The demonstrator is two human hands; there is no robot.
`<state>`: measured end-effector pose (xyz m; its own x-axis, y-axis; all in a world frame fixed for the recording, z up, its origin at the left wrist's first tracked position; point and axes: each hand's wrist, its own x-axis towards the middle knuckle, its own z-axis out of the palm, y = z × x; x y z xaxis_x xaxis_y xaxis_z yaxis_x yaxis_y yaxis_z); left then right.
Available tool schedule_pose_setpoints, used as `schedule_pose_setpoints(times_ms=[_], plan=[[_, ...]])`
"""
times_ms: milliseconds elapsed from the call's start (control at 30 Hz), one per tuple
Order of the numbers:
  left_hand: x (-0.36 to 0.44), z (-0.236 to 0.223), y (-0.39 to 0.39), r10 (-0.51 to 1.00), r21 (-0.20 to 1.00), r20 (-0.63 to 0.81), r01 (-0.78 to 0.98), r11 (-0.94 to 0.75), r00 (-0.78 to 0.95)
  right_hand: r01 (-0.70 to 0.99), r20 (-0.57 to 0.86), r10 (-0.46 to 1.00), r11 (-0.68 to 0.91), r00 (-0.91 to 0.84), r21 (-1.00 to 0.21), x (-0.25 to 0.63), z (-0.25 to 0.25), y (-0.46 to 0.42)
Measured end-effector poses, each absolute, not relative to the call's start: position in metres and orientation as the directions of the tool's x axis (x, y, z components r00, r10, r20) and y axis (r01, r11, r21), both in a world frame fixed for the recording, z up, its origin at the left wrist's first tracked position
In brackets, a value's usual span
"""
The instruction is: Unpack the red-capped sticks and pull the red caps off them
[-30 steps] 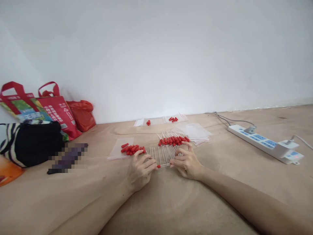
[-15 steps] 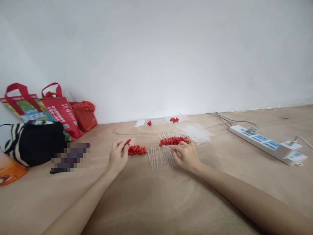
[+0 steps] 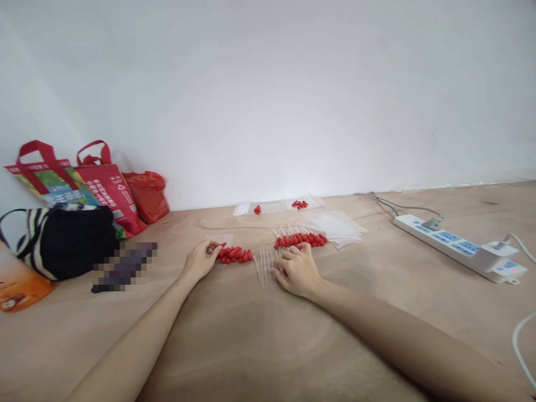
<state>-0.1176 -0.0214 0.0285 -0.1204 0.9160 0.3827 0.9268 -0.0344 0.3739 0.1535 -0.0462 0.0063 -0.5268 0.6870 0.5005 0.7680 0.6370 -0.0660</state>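
Observation:
My left hand (image 3: pixel 201 260) pinches a small red rubber bulb (image 3: pixel 223 244) between thumb and fingertips. It is beside a pile of red rubber bulbs (image 3: pixel 238 255), at the edge of a clear plastic bag (image 3: pixel 224 239). Over a row of thin clear tubes (image 3: pixel 263 268), my right hand (image 3: pixel 298 271) rests palm down with its fingers bent and apart. Its fingertips seem to touch the tubes and hide some of them. Just beyond lie several droppers with red bulbs (image 3: pixel 299 240), their thin stems pointing toward the wall.
Clear bags (image 3: pixel 343 228) are stacked behind my right hand. More bags with red bulbs (image 3: pixel 300 204) lie by the wall. At right is a white power strip (image 3: pixel 452 243) with cables. Shopping bags (image 3: pixel 111 192), a black bag (image 3: pixel 84 240) and a blurred dark object (image 3: pixel 125 267) are at left.
My right hand has moved left and nearer, from the droppers with red bulbs onto the clear tubes, and its fingers have spread. My left hand stays by the pile with a red bulb.

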Motion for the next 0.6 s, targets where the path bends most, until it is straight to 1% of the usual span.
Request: schedule_pose_setpoints(times_ms=[100,167,267,433,533,600], plan=[[-0.119,0.027,-0.022,0.913,0.365,0.394,0.930,-0.052,-0.104,0.756,0.467,0.712,0.642,-0.524,-0.130,0.156,0.011,-0.051],[-0.121,0.026,-0.021,0.904,0.356,0.411,0.933,-0.041,-0.118,0.740,0.477,0.702,0.657,-0.528,-0.147,0.159,0.012,-0.053],[-0.123,0.024,-0.021,0.892,0.352,0.430,0.936,-0.023,-0.140,0.724,0.552,0.667,0.672,-0.500,-0.155,0.166,0.012,-0.054],[-0.127,0.022,-0.019,0.876,0.357,0.456,0.934,-0.018,-0.157,0.737,0.695,0.604,0.657,-0.389,-0.159,0.193,0.006,-0.052],[-0.128,0.025,-0.019,0.870,0.362,0.467,0.932,-0.024,-0.159,0.752,0.740,0.571,0.645,-0.355,-0.137,0.214,0.003,-0.050],[-0.122,0.029,-0.020,0.862,0.363,0.480,0.931,-0.024,-0.164,0.764,0.753,0.572,0.628,-0.326,-0.147,0.225,0.003,-0.048]])
